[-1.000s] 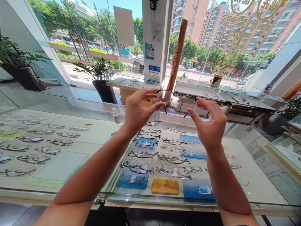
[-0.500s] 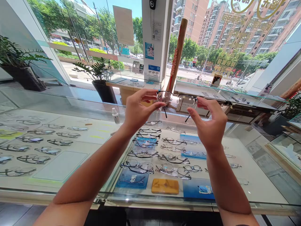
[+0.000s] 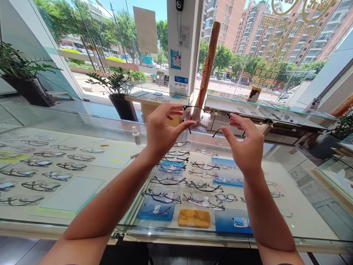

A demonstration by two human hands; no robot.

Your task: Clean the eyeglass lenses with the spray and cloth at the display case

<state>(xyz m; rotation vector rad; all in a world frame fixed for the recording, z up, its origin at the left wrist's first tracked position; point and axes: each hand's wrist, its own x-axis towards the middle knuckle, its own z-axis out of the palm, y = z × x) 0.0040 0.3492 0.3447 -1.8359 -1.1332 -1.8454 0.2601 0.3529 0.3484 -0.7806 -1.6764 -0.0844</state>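
A pair of eyeglasses (image 3: 220, 118) with dark upper rims and clear lenses is held up above the glass counter, its temple tips hanging below the lenses. My left hand (image 3: 164, 127) pinches the frame's left end between thumb and fingers. At the opposite end, my right hand (image 3: 245, 140) grips the frame the same way, thumb underneath. Below, under the glass, several rows of spectacles (image 3: 168, 179) lie on display, along with a yellow glasses case (image 3: 193, 218).
A small white bottle (image 3: 136, 135) stands on the glass counter (image 3: 129, 225) left of my hands. Beyond are a potted plant (image 3: 122, 105), another display case (image 3: 286, 116), a leaning wooden post (image 3: 209, 62) and large windows. More spectacles (image 3: 56, 176) lie in the left section.
The eyeglasses have tilted slightly, and their temple tips have shifted a little left and up. My right hand has moved slightly left; both hands keep hold.
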